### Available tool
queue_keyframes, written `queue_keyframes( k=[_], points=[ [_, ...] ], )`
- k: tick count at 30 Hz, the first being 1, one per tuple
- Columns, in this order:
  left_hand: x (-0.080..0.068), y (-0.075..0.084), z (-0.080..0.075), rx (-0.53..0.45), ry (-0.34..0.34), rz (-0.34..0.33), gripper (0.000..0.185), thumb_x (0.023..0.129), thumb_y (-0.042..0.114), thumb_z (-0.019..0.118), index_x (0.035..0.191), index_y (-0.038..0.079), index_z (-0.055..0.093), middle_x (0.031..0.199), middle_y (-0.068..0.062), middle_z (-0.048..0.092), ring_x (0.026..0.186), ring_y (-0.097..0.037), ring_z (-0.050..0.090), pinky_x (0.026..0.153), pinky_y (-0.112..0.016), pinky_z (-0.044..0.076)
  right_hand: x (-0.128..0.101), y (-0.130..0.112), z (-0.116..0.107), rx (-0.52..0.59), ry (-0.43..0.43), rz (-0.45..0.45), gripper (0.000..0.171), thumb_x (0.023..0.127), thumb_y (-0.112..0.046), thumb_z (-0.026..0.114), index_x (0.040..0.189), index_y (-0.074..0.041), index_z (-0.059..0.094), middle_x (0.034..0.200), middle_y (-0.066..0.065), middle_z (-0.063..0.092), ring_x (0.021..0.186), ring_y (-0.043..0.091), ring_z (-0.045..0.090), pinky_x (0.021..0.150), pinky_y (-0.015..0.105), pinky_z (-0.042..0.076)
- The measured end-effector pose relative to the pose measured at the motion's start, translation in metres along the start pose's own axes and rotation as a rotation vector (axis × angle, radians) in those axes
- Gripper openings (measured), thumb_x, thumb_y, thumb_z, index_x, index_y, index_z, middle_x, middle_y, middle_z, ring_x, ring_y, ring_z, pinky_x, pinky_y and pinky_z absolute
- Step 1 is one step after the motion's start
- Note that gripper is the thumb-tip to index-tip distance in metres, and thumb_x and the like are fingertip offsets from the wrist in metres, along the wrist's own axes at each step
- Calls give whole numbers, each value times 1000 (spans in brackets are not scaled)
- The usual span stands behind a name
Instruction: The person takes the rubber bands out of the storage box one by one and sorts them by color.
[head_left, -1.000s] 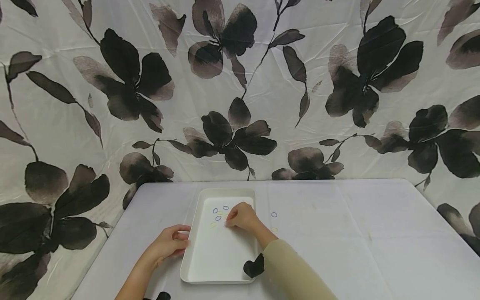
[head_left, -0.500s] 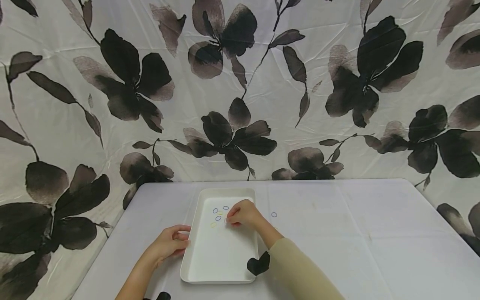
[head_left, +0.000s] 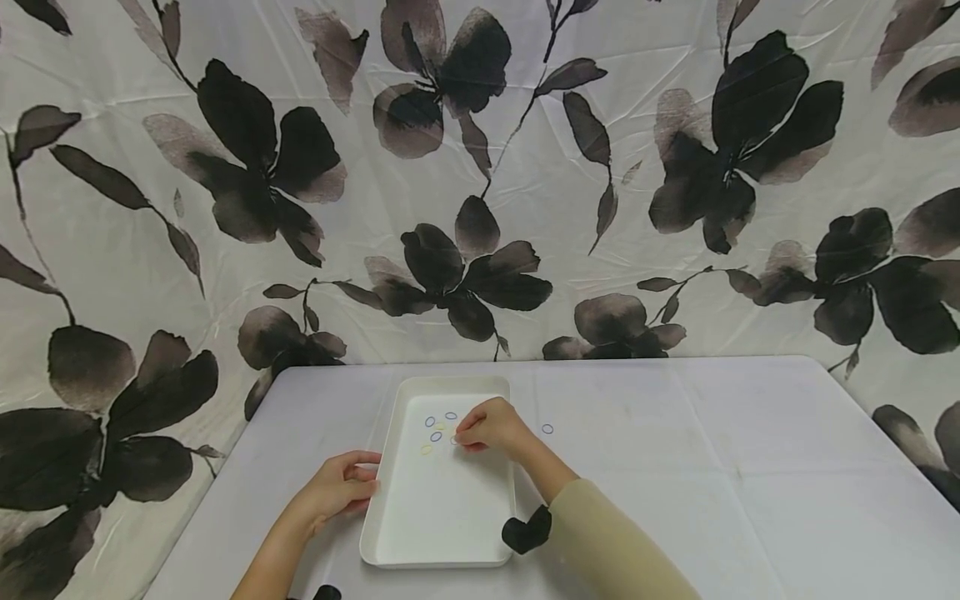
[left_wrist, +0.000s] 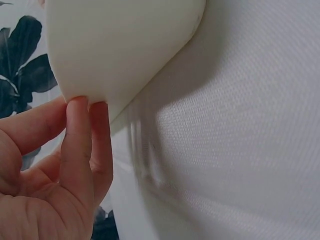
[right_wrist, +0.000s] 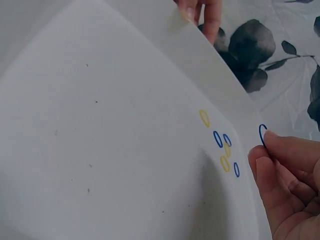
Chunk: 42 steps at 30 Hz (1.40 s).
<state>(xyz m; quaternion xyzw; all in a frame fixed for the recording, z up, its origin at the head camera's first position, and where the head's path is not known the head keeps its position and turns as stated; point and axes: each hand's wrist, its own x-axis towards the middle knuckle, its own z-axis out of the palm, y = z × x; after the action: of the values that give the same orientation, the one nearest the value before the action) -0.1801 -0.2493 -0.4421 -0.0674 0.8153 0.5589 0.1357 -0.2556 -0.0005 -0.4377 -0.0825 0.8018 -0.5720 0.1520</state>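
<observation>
A white tray (head_left: 438,521) lies on the table. My left hand (head_left: 339,486) grips its left edge; in the left wrist view the fingers (left_wrist: 78,145) and thumb pinch the rim. Over the tray's far right part, my right hand (head_left: 491,423) pinches a thin blue ring (right_wrist: 261,133) between thumb and fingertips. Several small rings lie inside on the tray floor, among them a blue ring (head_left: 437,437) and a yellow ring (head_left: 427,450). They sit close together in the right wrist view, with a yellow ring (right_wrist: 204,118) slightly apart.
Another blue ring (head_left: 547,429) lies on the white tablecloth (head_left: 720,492), right of the tray. A dark heart-shaped piece (head_left: 527,530) sits by the right sleeve. Behind the table hangs a floral cloth (head_left: 600,192).
My right hand has moved slightly up and right, its forearm swinging right. The yellow ring on the tablecloth is now hidden by that arm. My left hand stays at the tray edge.
</observation>
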Motion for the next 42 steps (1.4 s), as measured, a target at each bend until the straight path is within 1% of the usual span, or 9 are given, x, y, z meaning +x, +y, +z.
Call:
queue_keyframes(
  k=[4,12,20,25,29,38,42],
  points=[
    [-1,0,0,1,3,-2,46,81,-5,63,125,-10,48,88,-11,58,72,-18,58,60,-28,51,-2,0,-5,2,-4,10,8,74,-2,76,77,1,69,67,5,66,56,11,62,58,25,53],
    [0,1,0,0,8,4,47,80,-5,64,124,-10,49,87,-10,58,72,-17,58,60,-28,51,-7,1,-14,25,1,0,9,74,0,75,77,4,67,64,4,64,55,11,61,57,25,53],
    [-1,1,-2,-4,-32,24,48,81,-4,63,126,-11,46,90,-11,59,74,-17,59,62,-28,51,-10,4,-22,37,5,-48,10,74,1,74,80,6,68,66,8,65,56,12,61,57,27,54],
    [1,-1,-4,-13,-49,27,50,82,-3,64,127,-11,45,89,-10,59,75,-17,59,62,-28,52,-13,3,-29,50,20,-38,11,76,1,73,83,7,67,70,11,66,57,13,61,59,30,55],
    [2,-3,-4,-26,-46,25,50,82,-3,64,127,-11,45,91,-11,59,76,-17,59,64,-28,52,-15,4,-35,58,31,-33,12,76,2,73,84,8,67,71,12,67,59,15,62,60,32,55],
    [2,-4,-2,-37,-37,8,50,82,-2,64,128,-10,45,93,-12,60,77,-18,60,65,-29,53,-18,9,-49,37,27,-27,9,76,2,72,82,7,67,69,8,66,59,15,62,60,30,54],
    [2,-5,-2,-46,-27,18,51,82,-3,64,128,-10,45,97,-13,61,81,-19,61,67,-30,53,-19,14,-55,41,23,-36,9,77,2,71,82,8,67,69,8,66,59,14,62,61,30,55]
  ],
)
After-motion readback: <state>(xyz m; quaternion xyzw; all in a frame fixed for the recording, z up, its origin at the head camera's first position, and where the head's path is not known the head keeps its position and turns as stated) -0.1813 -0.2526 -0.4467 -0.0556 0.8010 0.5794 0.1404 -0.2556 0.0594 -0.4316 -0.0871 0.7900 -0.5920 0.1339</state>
